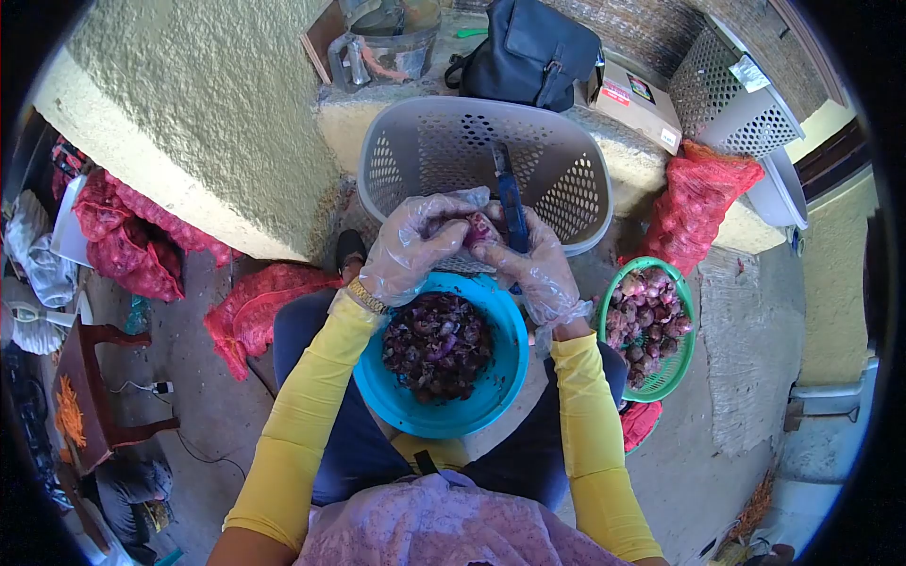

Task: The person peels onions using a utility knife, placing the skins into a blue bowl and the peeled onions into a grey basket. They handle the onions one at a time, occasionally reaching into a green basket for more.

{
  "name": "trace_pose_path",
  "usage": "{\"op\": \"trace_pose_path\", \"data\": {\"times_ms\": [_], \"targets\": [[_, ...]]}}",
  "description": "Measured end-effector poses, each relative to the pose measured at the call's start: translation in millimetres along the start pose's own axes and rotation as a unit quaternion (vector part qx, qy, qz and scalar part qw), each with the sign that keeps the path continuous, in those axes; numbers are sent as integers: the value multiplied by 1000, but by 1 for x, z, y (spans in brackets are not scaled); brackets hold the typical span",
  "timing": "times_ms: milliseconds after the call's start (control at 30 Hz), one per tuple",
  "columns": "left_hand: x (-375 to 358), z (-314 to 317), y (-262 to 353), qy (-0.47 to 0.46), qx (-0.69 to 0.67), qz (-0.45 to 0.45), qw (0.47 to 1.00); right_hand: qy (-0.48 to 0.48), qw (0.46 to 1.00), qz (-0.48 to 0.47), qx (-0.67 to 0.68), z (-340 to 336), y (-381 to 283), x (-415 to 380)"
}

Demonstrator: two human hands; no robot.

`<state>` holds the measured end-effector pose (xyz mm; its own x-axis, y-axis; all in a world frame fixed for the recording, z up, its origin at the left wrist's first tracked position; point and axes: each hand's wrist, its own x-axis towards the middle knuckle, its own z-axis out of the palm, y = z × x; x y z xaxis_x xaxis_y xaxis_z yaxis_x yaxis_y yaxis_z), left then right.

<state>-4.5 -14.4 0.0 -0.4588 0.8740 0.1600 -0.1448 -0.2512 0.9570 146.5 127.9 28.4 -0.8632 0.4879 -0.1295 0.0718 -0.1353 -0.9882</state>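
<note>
Clear plastic gloves cover both hands. My left hand (415, 247) is closed on a red onion (480, 229), part of which its fingers hide. In my right hand (536, 269) is a blue utility knife (511, 200), its blade end pointing away from me; those fingertips also touch the onion. Below the hands, a blue basin (514, 349) rests between my knees with dark onion skins and scraps (436, 344) in it. Just beyond the hands stands a grey perforated basket (595, 179). To the right, a green basket (687, 354) holds several red onions (649, 321).
Red mesh sacks of onions lie at the left (269, 307) and stand at the right (694, 203). A black bag (533, 57), a cardboard box (637, 104) and a bucket (392, 47) sit on the ledge. A wooden stool (104, 396) lies at left, near another person's leg (132, 495).
</note>
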Motion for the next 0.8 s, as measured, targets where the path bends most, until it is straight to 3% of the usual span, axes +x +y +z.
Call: {"op": "trace_pose_path", "data": {"times_ms": [67,200,300,367,500,600,667,800], "targets": [[2,1,5,1,91,52,994,-3,1000,-1,-10,-2,0,0],[1,-1,4,-2,58,39,998,-12,999,22,-21,-5,-3,-1],[0,-2,9,5,143,4,990,-8,999,41,-8,-4,-4,-1],[0,-1,2,72,-14,-23,997,2,999,46,19,-6,-2,1],[1,-3,8,88,16,-26,996,23,997,24,66,-7,-2,2],[0,7,19,111,-84,-68,988,35,996,20,77,-5,-1,2],[1,6,7,20,-21,9,1000,40,996,19,82,-4,3,4],[4,10,-1,12,82,91,992,13,999,18,41,-4,6,3]]}}
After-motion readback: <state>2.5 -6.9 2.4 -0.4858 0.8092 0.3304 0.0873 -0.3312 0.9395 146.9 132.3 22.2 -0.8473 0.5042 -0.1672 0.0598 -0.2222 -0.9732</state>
